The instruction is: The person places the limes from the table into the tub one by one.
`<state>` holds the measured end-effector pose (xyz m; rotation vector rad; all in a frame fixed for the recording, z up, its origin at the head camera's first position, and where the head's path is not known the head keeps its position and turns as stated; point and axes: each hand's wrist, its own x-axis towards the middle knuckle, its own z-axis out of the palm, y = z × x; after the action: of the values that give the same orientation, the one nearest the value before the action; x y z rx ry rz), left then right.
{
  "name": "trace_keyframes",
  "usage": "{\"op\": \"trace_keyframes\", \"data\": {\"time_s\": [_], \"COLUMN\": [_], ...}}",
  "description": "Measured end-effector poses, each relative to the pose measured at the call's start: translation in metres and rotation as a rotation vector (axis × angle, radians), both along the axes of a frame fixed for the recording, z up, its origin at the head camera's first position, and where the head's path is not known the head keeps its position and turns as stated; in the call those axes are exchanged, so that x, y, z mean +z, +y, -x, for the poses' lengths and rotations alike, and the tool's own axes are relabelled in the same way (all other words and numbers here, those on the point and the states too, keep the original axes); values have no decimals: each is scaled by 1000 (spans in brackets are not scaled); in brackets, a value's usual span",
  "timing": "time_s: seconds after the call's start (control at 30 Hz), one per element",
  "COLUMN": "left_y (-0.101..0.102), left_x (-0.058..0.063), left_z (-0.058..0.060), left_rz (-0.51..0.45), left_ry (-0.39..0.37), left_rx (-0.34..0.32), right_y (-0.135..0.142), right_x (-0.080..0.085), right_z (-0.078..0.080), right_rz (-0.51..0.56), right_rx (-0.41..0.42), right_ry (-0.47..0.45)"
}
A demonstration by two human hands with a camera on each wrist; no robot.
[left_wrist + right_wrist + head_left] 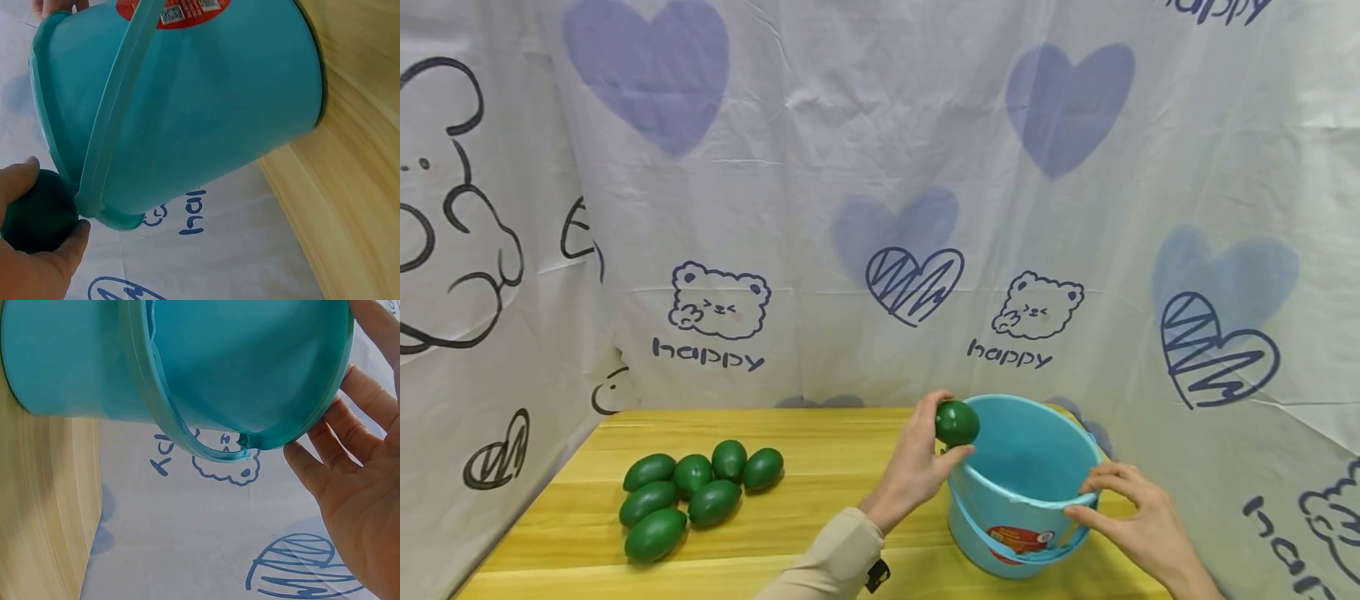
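My left hand (917, 458) holds a glossy dark green oval fruit (957, 423) between thumb and fingers, at the left rim of a light blue bucket (1000, 521). In the left wrist view the fruit (40, 212) is beside the rim, near the handle's hinge. The right hand (1138, 521) grips the bucket's right rim, thumb toward the front. Its fingertips touch the rim in the right wrist view, where the bucket's inner wall (250, 362) shows. The bucket stands upright, its handle hanging down in front. Its floor is hidden.
Several more green fruits (655, 535) lie grouped on the left of the yellow wood-grain table (820, 475). White printed cloth (820, 208) hangs behind and at both sides. A red oval label (1018, 539) is on the bucket's front.
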<state>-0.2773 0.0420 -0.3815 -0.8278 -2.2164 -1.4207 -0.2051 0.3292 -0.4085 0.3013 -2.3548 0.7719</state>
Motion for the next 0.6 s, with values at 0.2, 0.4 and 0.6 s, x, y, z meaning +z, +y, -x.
{"op": "trace_keyframes", "data": {"time_s": [0.2,0.4,0.6], "left_y": [6,11,12], "left_x": [-6,-12,-14], "left_z": [-1,-2,0], "left_rz": [16,29,27], "left_ry": [-15,-12,-4], "left_rx": [6,10,4], "right_y": [-1,0,-1], "right_x": [1,0,3], "right_z": [-1,-3,-1], "right_rz": [-14,-16,-6], "right_rx": [-14,-11,6], "right_ry": [-14,-21,12]}}
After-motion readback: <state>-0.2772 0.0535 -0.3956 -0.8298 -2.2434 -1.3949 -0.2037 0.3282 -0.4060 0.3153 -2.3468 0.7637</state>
